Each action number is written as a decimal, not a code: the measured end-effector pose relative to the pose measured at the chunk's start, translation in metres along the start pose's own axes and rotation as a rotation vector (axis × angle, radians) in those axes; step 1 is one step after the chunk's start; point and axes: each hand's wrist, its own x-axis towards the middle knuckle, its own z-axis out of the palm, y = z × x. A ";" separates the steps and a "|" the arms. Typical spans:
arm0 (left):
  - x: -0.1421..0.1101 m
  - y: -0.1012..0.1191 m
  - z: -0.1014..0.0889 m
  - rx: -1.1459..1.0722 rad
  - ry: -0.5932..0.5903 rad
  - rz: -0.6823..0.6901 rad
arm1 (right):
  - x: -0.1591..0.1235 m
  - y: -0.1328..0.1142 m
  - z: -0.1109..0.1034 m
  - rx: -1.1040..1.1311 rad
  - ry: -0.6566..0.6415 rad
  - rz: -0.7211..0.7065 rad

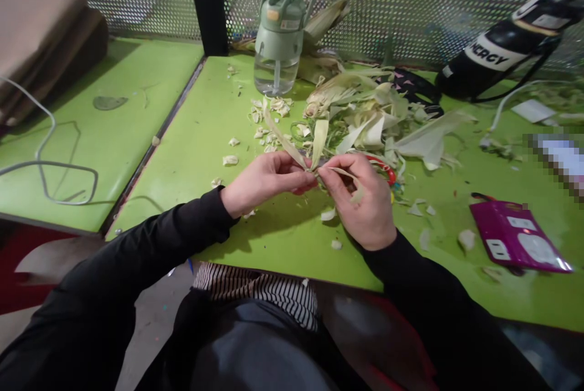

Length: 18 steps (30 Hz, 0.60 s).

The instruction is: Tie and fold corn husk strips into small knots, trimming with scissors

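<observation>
Corn husk strips (320, 140) meet at a small knot-like point between my two hands, just above the green table. My left hand (272, 177) pinches them from the left, thumb and fingers closed. From the right, my right hand (362, 199) grips them in a pinch, with one strip curling over its fingers. A heap of pale corn husks (378, 102) lies just beyond my hands. Something with red handles (382, 167), perhaps scissors, lies partly hidden behind my right hand. Small husk scraps (230, 160) are scattered around.
A green water bottle (277, 44) stands at the back, near a black bottle (497, 50) leaning on the perforated screen (387, 8). A purple pouch (520, 236) and a blurred-out phone-like object lie right. Cardboard (41, 26) and a white cable (45, 163) are left.
</observation>
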 end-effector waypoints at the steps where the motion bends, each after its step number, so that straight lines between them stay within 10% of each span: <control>1: 0.001 -0.001 0.000 0.021 0.005 0.011 | 0.000 0.000 0.001 0.071 -0.025 0.041; 10: 0.001 0.008 0.002 -0.122 0.151 -0.090 | 0.002 0.007 0.002 0.443 -0.215 0.242; 18: 0.002 0.014 0.001 -0.157 0.233 -0.140 | -0.002 0.002 -0.001 -0.190 0.016 -0.313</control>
